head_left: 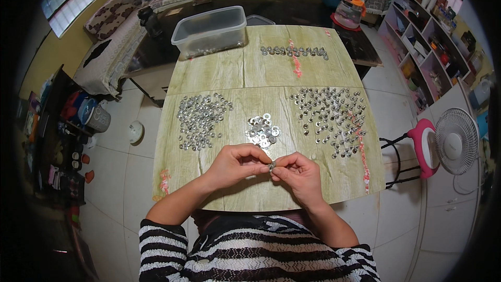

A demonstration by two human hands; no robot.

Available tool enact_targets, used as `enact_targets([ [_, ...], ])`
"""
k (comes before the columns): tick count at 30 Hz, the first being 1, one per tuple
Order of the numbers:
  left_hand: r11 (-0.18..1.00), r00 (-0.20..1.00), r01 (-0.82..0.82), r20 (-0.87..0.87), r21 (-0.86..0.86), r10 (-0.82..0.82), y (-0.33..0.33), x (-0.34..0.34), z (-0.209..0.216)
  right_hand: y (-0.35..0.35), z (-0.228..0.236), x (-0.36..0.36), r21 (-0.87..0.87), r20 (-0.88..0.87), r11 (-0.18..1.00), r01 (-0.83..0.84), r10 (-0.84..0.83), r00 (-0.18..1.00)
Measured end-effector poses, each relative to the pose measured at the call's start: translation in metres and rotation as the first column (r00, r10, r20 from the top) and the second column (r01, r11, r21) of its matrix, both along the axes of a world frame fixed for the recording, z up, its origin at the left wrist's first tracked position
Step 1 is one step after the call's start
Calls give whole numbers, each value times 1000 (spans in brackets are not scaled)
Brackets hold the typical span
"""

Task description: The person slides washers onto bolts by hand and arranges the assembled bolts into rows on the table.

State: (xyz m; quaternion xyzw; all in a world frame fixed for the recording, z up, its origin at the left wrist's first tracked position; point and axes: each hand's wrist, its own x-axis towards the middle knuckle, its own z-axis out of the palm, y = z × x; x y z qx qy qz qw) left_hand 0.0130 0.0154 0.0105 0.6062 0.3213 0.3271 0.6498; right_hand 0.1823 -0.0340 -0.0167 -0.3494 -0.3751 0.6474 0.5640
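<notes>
Close to the table's near edge, my left hand [238, 166] and my right hand [300, 175] meet, fingertips pinched together on one small metal bolt [272, 165]. Fingers cover most of it, so whether a nut or washer sits on it cannot be made out. Just beyond my hands lies a heap of flat silver washers [262, 129]. Many silver nuts [199, 120] are spread to the left. On the right, several short bolts [334, 117] stand on their heads, some leaning. Toward the far side, bolts fitted with hardware [294, 51] form a neat double row.
A clear plastic tub [210, 34] with small metal parts in its bottom stands at the table's [235, 81] far left. Red-white worn strips mark the tabletop. A pink chair [420, 146] and a white fan [455, 141] stand to the right, beside shelves [425, 55].
</notes>
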Motion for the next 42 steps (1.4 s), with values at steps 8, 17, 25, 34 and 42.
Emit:
enact_targets([
  [8,993,997,-22,-75,115,31,1,0,-5,0,-3,-3,-17,54,1000,4,-3,999],
  [17,914,997,-62,-15,401,74,-3,4,-6,-3,-2,2,-132,-25,991,-31,28,999],
  [25,896,993,-88,-35,435,115,-2,1,-9,-2,-1,-3,-159,-30,985,-69,65,997],
  [34,903,991,-98,-47,418,129,-5,2,-8,-6,-10,-6,-77,158,994,-80,92,983],
  [42,907,982,-177,12,382,186,-6,3,-10,-6,-12,-7,-36,149,993,-110,114,982],
])
